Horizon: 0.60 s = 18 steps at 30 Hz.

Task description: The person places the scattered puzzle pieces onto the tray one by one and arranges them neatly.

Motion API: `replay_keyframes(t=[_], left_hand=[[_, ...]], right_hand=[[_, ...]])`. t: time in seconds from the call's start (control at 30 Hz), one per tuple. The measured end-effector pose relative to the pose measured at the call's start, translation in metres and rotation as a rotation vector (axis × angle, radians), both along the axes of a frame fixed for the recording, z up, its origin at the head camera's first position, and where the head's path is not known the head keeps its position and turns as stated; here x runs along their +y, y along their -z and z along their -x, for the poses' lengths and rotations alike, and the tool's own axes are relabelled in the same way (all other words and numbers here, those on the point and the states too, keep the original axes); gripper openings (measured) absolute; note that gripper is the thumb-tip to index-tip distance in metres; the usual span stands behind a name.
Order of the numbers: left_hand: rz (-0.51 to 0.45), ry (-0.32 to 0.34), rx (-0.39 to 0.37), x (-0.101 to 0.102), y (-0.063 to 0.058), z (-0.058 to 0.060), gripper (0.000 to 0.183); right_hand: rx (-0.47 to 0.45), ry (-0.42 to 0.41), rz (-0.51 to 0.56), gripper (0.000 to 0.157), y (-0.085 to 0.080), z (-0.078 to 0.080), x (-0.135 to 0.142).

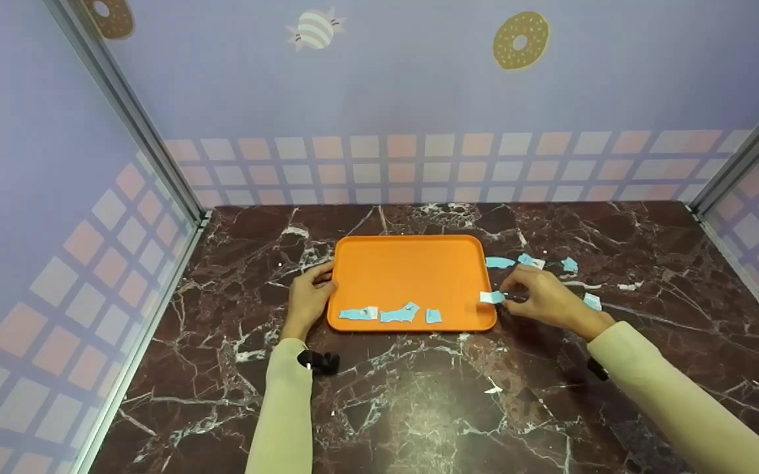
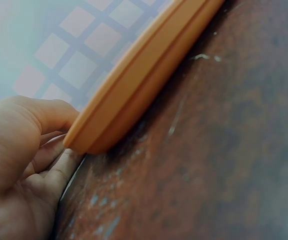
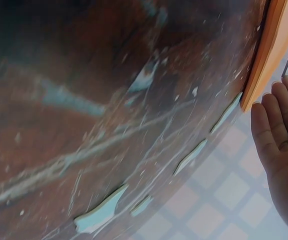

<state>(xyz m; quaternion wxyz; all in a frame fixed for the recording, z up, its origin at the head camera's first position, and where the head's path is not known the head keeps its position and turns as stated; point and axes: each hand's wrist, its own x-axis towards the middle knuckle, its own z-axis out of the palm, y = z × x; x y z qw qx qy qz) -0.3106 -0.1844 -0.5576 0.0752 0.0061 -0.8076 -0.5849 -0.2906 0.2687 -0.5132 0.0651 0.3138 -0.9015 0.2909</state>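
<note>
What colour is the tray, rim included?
The tray is orange, rim and inside alike; the head view shows it best.

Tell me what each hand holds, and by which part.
The left hand holds the orange tray by its left edge. The right hand pinches a blue-and-white piece by its blue right end.

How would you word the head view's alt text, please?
A person's right hand holds a blue paper scrap at the right rim of an orange tray, left hand gripping its left side. Three scraps line its near edge; others lie on the marbled tabletop.
</note>
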Motion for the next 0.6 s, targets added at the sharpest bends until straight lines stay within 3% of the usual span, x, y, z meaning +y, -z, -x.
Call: replay_keyframes(t=[0.37,0.6], left_hand=[[-0.006,0.001,0.017,0.0,-0.001,-0.001,0.041],[0.0,0.004,0.031,0.0,-0.001,-0.001,0.041]], right_hand=[[-0.015,-0.016,-0.029,0.018,0.003,-0.002,-0.021],[-0.049,-0.072,-0.021,0.015,0.004,-0.002,-0.029]])
